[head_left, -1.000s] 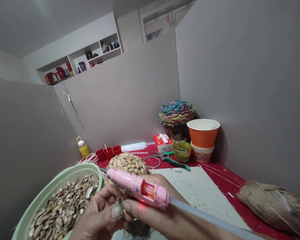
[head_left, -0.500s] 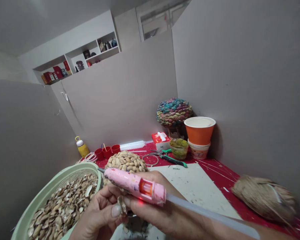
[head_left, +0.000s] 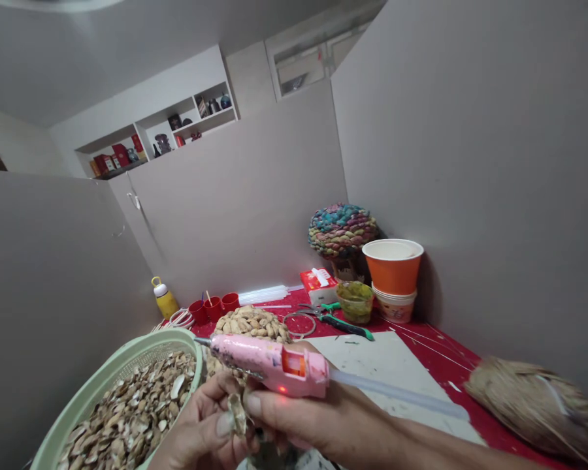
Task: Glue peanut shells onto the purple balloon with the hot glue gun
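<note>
A curved, tan peanut-shell piece (head_left: pixel 237 414) is located just right of the pale green, round plastic basket (head_left: pixel 176 336). The left hand (head_left: pixel 198 424) pinches it between thumb and fingers, hollow side exposed, presumably for access to the inside. The right hand (head_left: pixel 298 414) holds a pink, paint-spotted plastic glue gun (head_left: pixel 269 365); the handle is hidden, so finger placement cannot be told. Its nozzle points toward the basket rim, apparently to keep the hot tip clear of the fingers. A translucent glue stick (head_left: pixel 402 391) extends from its rear. The basket holds loose, broken tan shells (head_left: pixel 127 411), probably for easy reach.
</note>
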Motion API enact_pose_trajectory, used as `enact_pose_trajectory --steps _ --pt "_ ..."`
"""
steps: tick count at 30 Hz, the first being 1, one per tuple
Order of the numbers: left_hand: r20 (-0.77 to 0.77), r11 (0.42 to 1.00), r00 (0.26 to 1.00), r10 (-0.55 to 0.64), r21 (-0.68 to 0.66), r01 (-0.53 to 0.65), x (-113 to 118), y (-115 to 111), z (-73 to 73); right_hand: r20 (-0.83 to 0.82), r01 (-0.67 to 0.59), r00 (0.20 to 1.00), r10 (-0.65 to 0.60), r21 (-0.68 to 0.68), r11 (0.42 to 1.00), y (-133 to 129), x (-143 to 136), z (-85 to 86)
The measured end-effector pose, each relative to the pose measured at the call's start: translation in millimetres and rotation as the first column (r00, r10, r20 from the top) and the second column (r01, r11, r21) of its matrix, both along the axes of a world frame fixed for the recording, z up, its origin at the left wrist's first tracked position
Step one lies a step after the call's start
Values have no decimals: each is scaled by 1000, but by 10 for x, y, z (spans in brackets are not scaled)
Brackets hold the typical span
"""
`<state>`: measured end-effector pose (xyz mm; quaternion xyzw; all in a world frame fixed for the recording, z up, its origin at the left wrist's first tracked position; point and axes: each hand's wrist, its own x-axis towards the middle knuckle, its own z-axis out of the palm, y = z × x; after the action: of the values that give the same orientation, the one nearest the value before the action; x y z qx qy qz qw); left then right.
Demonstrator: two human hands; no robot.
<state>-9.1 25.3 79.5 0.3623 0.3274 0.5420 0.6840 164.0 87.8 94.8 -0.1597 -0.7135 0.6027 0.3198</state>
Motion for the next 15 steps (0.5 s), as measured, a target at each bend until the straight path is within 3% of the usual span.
enact_pose_trajectory --steps 3,7,15 --pt "12 997 997 77 23 -77 -20 -2 -30 -86 3 996 1 52 999 -19 -2 49" --pt "-28 989 991 131 76 -128 -15 5 -20 -70 48 997 -38 149 988 -15 -5 87" --pt "-40 991 992 121 64 -118 20 12 -27 -63 112 993 -98 268 957 16 -60 -83"
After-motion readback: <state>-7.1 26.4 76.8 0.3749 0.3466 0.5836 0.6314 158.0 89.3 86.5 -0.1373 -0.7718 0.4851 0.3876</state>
